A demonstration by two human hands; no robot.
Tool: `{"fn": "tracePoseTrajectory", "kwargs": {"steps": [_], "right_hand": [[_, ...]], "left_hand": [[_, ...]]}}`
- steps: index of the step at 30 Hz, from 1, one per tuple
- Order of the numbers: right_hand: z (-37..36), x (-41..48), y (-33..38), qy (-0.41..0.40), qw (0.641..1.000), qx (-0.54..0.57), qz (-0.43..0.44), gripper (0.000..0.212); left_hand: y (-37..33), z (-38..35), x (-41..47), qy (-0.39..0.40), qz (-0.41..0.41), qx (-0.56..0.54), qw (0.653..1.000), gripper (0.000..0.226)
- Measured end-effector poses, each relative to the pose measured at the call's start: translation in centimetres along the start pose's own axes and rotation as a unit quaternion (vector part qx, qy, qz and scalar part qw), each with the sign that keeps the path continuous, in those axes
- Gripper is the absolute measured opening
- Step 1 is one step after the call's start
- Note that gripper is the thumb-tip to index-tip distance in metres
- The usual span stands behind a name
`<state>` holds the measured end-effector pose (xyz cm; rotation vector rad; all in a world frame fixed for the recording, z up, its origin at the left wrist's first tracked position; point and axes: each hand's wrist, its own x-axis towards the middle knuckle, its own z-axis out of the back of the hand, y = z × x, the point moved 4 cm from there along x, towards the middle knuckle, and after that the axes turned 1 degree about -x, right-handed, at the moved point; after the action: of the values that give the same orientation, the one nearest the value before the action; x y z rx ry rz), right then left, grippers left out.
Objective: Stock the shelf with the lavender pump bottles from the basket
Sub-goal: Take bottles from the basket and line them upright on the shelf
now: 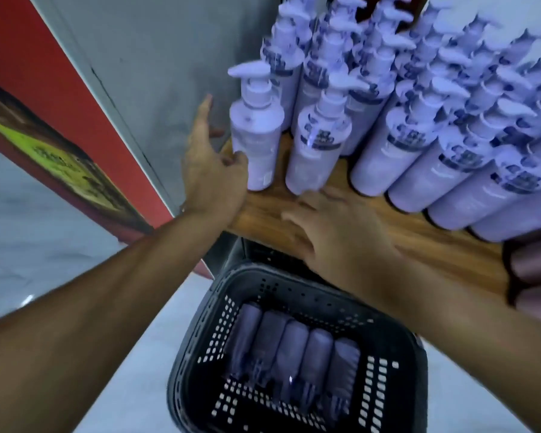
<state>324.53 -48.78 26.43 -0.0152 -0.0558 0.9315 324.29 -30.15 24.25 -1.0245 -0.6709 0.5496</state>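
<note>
The wooden shelf board (434,245) runs from the grey wall panel (169,57) on the left off to the right. It is crowded with upright lavender plastic pump bottles (419,126), packed in rows towards the far side and right. A bare strip of wood stays free along the near edge.

At the left end two front bottles stand apart from the pack. The leftmost lavender bottle (256,135) is close to the shelf's left corner, and the second front bottle (317,151) is just right of it. There is a narrow gap between them and a wider wedge of bare wood before the right-hand rows.

The left hand (213,170) is loosened beside the leftmost bottle. Its thumb tip touches the bottle's lower side and its fingers stretch straight up between bottle and wall, clasping nothing.

The right hand (334,226), blurred, lies spread and flat over the near shelf edge. It carries nothing, and its fingertips are close to the base of the second bottle.

Below the edge, on the pale floor (28,229), sits the black perforated plastic basket (200,339). Five lavender bottles (294,354) lie side by side in its bottom, with open room above them.
</note>
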Motion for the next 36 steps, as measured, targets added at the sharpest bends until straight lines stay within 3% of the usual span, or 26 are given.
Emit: {"fn": "tracePoseTrajectory", "kwargs": {"steps": [2,4,9,11,14,16,19,25,27,31,33,36], "right_hand": [[-5.3,-4.6,0.4,0.132,0.985,0.083,-0.077,0.023],[-10.9,-8.9,0.8,0.243,0.954,0.127,-0.123,0.025],[-21.6,-14.0,1.8,0.297,0.903,0.22,-0.22,0.009],[-26.3,-16.1,2.3,0.33,0.874,0.245,-0.26,0.015],[-33.6,-21.0,2.7,0.423,0.794,0.276,-0.339,0.03],[-37.4,-24.4,2.8,0.456,0.769,0.26,-0.365,0.033],[-41.8,-28.6,2.6,0.435,0.716,0.27,-0.474,0.043],[-46.9,-33.7,2.7,0.31,0.614,0.312,-0.655,0.07],[-48.1,-34.1,3.2,0.286,0.593,0.328,-0.677,0.08],[-49.3,-33.9,4.0,0.193,0.538,0.366,-0.735,0.098],[-49.6,-34.0,4.3,0.161,0.509,0.39,-0.75,0.107],[-50.4,-33.7,5.1,0.136,0.422,0.471,-0.762,0.133]], "left_hand": [[3.0,0.0,-4.4,-0.005,0.028,0.01,1.0,0.061],[6.8,-0.6,-9.8,0.041,0.06,0.001,0.997,0.058],[16.0,-4.2,-21.5,0.19,0.106,0.121,0.969,0.037],[20.0,-6.1,-26.1,0.318,0.137,0.221,0.912,0.026],[25.6,-8.3,-32.9,0.512,0.129,0.34,0.778,0.023],[28.2,-9.5,-36.3,0.56,0.152,0.339,0.741,0.029],[31.5,-11.2,-39.6,0.542,0.195,0.337,0.744,0.038],[36.0,-13.3,-42.1,0.477,0.331,0.303,0.756,0.047],[36.5,-14.2,-42.2,0.473,0.353,0.284,0.755,0.045],[37.3,-15.4,-43.2,0.383,0.528,0.127,0.747,0.037],[37.4,-15.8,-43.7,0.344,0.571,0.071,0.742,0.033],[37.4,-16.2,-44.3,0.337,0.603,0.03,0.723,0.048]]}}
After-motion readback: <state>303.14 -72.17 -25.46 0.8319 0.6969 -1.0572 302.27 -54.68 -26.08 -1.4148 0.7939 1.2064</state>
